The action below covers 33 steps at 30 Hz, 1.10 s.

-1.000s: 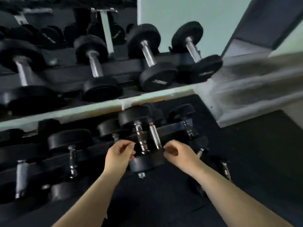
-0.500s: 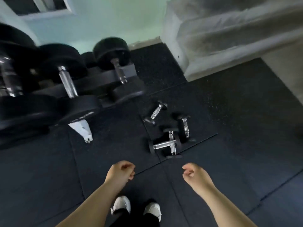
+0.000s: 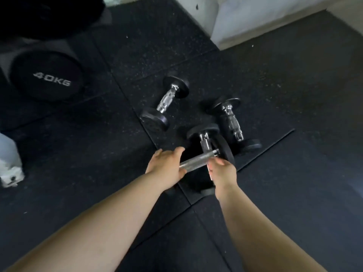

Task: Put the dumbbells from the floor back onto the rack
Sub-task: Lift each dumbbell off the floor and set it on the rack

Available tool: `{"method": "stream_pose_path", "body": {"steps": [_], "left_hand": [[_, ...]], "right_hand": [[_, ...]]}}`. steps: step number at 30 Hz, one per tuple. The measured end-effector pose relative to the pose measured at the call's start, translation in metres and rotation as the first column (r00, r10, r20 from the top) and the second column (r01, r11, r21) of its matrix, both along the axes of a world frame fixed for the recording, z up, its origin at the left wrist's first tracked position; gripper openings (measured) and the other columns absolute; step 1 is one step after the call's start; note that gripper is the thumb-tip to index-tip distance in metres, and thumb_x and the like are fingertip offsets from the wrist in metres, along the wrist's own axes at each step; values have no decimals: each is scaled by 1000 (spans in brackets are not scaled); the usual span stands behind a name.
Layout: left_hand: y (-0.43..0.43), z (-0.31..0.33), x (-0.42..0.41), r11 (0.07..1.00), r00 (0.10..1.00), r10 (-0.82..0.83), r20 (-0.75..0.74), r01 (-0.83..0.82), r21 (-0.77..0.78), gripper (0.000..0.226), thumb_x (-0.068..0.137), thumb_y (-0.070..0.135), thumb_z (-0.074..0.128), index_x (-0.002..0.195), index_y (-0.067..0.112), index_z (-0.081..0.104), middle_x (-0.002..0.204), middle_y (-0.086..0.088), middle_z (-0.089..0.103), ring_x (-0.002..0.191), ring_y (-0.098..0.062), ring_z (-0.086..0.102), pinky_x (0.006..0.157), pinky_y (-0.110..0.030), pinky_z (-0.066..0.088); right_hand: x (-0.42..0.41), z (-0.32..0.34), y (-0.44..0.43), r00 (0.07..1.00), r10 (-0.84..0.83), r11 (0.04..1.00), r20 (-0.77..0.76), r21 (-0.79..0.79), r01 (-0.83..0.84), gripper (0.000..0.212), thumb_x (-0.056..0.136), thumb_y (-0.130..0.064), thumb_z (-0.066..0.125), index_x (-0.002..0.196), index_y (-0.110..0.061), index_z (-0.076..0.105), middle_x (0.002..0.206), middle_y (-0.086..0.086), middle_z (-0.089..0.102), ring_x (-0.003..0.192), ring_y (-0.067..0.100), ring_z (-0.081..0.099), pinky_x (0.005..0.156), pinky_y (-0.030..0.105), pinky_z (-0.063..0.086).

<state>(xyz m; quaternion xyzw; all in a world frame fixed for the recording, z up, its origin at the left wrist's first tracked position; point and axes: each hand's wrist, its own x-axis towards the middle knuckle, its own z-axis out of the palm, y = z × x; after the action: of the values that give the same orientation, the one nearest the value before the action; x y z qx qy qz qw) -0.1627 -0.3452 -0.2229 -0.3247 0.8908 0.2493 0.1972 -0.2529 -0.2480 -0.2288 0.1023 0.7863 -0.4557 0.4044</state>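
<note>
Several small black dumbbells with chrome handles lie on the black rubber floor. One dumbbell (image 3: pixel 165 103) lies apart at the upper left and another (image 3: pixel 231 120) to the right. Two lie crossed right in front of me. My left hand (image 3: pixel 167 165) rests with spread fingers over the left end of the top dumbbell's slanted handle (image 3: pixel 196 160). My right hand (image 3: pixel 224 171) curls around the handle of the lower crossed dumbbell (image 3: pixel 204 142), whose near head shows below my wrist.
A big 40KG dumbbell head (image 3: pixel 49 75) on the rack fills the upper left. The rack's white foot (image 3: pixel 9 169) stands at the left edge. A pale concrete step (image 3: pixel 255 16) runs along the top right. Floor mat seams cross under the dumbbells.
My view has swung from the rack down to the floor. Both hands have dropped from empty loose fists to the two crossed dumbbells.
</note>
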Motion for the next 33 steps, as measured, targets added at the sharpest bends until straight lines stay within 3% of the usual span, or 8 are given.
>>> {"method": "stream_pose_path", "body": {"steps": [3, 6, 8, 13, 16, 21, 27, 33], "left_hand": [[0, -28, -23, 997, 985, -77, 156, 75, 21, 63, 87, 40, 50, 141, 21, 23, 129, -11, 58, 117, -32, 52, 92, -34, 40], [4, -37, -23, 986, 970, -132, 202, 149, -70, 47, 90, 31, 47, 133, 17, 34, 122, -9, 62, 112, -33, 53, 77, -32, 36], [5, -38, -18, 979, 974, -151, 169, 170, -108, 41, 90, 26, 48, 129, 15, 38, 119, -10, 64, 108, -33, 57, 76, -32, 38], [4, -45, -15, 969, 976, -183, 118, 199, -149, 42, 88, 28, 51, 126, 14, 39, 115, -9, 66, 101, -29, 63, 72, -33, 40], [3, -46, -13, 974, 980, -172, 98, 184, -133, 43, 88, 30, 53, 125, 14, 39, 114, -8, 66, 99, -28, 64, 70, -33, 41], [-1, -44, 7, 986, 998, 2, 64, -13, 167, 46, 78, 37, 64, 116, 20, 44, 106, -2, 67, 89, -21, 61, 71, -29, 42], [-10, -24, 35, 906, 981, 187, 47, -191, 377, 52, 68, 37, 74, 109, 19, 48, 84, 6, 60, 83, -17, 58, 70, -28, 42], [-4, 92, 93, 809, 912, 404, 68, -391, 438, 42, 68, 34, 75, 96, 24, 46, 77, 13, 50, 89, -17, 58, 73, -25, 41]], "right_hand": [[5, -29, -11, 990, -117, 990, 75, -65, 122, 31, 87, -18, 54, 113, 0, 57, 91, 8, 61, 91, 24, 58, 98, 39, 45], [9, -38, -13, 963, -189, 969, 193, -122, 215, 38, 85, -20, 58, 118, -4, 51, 102, 8, 62, 88, 19, 59, 94, 34, 45], [10, -40, -12, 945, -231, 952, 231, -147, 269, 40, 85, -19, 58, 121, -6, 46, 111, 8, 59, 89, 18, 59, 92, 30, 44], [14, -47, -21, 902, -396, 891, 175, -166, 423, 23, 83, -14, 64, 91, -14, 42, 84, 0, 52, 96, 22, 54, 103, 41, 43], [17, -45, -26, 885, -431, 857, 177, -226, 462, 24, 82, -9, 63, 80, -18, 41, 82, -2, 53, 96, 21, 55, 103, 43, 44], [22, -41, -21, 957, -257, 901, 135, -324, 288, 50, 83, -3, 59, 128, -11, 40, 93, -4, 57, 104, 21, 57, 107, 47, 39], [36, -8, -25, 998, -18, 928, 63, -369, 40, 24, 84, -3, 58, 98, -21, 51, 86, -4, 58, 86, 13, 59, 101, 47, 46], [75, 100, -33, 974, 225, 914, -32, -339, -222, 21, 82, -1, 60, 94, -14, 49, 78, -2, 56, 79, 15, 57, 88, 41, 48]]}}
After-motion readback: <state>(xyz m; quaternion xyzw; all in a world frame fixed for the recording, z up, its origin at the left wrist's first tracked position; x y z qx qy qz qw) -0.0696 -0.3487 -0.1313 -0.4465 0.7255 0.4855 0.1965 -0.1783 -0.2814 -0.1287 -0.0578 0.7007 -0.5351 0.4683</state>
